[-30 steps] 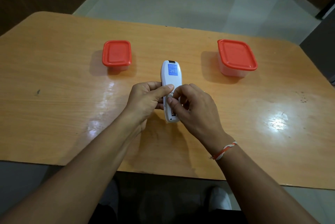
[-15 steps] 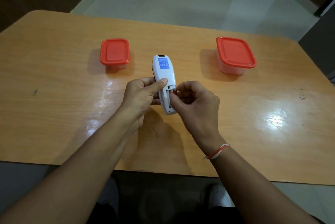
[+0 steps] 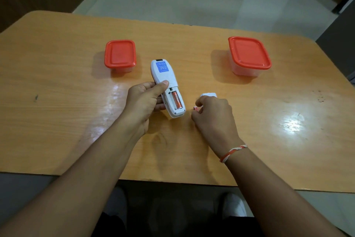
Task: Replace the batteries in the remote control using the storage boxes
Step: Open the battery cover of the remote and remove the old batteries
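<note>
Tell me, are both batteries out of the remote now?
No, one orange battery lies in the open compartment of the remote held by the left hand, beside an empty slot.

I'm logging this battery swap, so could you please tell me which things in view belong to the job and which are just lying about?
Part of the job:
- remote control, held by left hand
- battery in the remote
- pulled battery in right hand
- battery cover
- small box
- large box

Just there:
- table
- wrist thread

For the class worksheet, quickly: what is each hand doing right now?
Left hand: grips the white plastic remote control.
Right hand: pinches a small orange battery.
</note>
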